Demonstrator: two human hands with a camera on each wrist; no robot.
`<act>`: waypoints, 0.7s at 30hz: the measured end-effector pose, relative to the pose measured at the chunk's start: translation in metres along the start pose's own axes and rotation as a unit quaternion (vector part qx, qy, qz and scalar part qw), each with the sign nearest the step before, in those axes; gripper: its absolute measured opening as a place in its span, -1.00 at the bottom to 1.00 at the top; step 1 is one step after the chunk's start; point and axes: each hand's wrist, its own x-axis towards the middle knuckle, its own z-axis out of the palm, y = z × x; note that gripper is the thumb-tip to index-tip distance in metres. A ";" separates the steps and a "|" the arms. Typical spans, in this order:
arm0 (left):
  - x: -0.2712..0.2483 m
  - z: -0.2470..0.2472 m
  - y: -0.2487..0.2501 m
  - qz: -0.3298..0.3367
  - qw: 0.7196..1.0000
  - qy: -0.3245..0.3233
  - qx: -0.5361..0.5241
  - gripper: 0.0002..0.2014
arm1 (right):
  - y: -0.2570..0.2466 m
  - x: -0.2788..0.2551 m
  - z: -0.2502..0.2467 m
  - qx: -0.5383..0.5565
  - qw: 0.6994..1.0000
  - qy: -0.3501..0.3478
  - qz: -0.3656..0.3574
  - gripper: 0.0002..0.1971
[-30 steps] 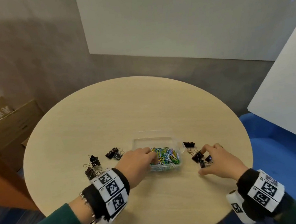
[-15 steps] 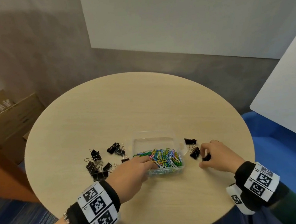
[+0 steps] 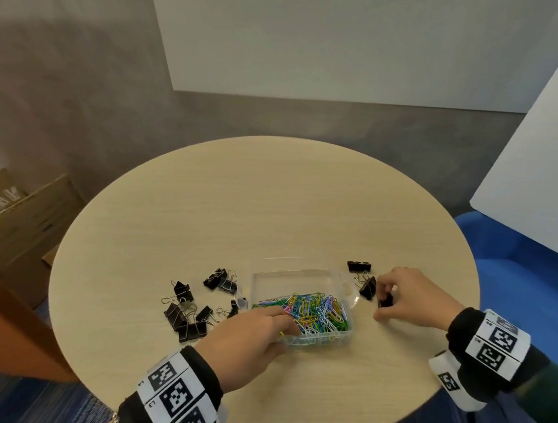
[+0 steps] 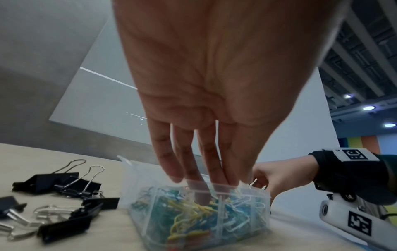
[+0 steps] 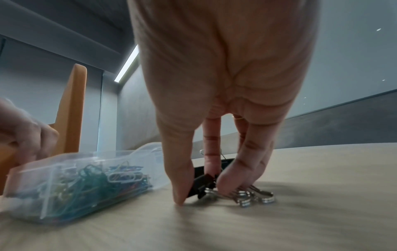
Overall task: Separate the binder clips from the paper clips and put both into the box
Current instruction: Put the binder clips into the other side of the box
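Note:
A clear plastic box (image 3: 298, 273) sits on the round table, its near half full of coloured paper clips (image 3: 315, 310). My left hand (image 3: 285, 336) is at the box's near-left corner, fingers dipped among the paper clips (image 4: 193, 217) and thumb outside the wall, so it grips the box (image 4: 242, 219). Right of the box, my right hand (image 3: 382, 304) pinches a black binder clip (image 5: 200, 185) that lies on the table, its silver handles under my fingers. Two more binder clips (image 3: 359, 265) lie just beyond it. Several binder clips (image 3: 187, 319) are scattered left of the box.
The wooden table (image 3: 270, 205) is bare beyond the box. A cardboard carton (image 3: 14, 232) stands on the floor to the left and a blue seat (image 3: 525, 275) to the right. The table's near edge is close to both wrists.
My left hand has drawn back to the box's near corner, uncovering the binder clips on the left. My right hand's fingers have closed over a binder clip.

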 end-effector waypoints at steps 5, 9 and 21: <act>0.002 -0.010 0.002 0.007 0.999 0.033 -0.008 -0.73 | 0.001 -0.001 -0.003 0.025 1.000 0.012 -0.008 -0.77; 0.019 -0.013 -0.007 0.006 1.000 0.020 0.017 -0.25 | 0.001 -0.003 -0.008 0.053 0.998 0.026 -0.012 -0.77; 0.066 0.006 -0.015 -0.009 0.987 -0.124 0.102 0.20 | 0.001 -0.006 -0.002 0.086 0.995 0.031 -0.027 -0.76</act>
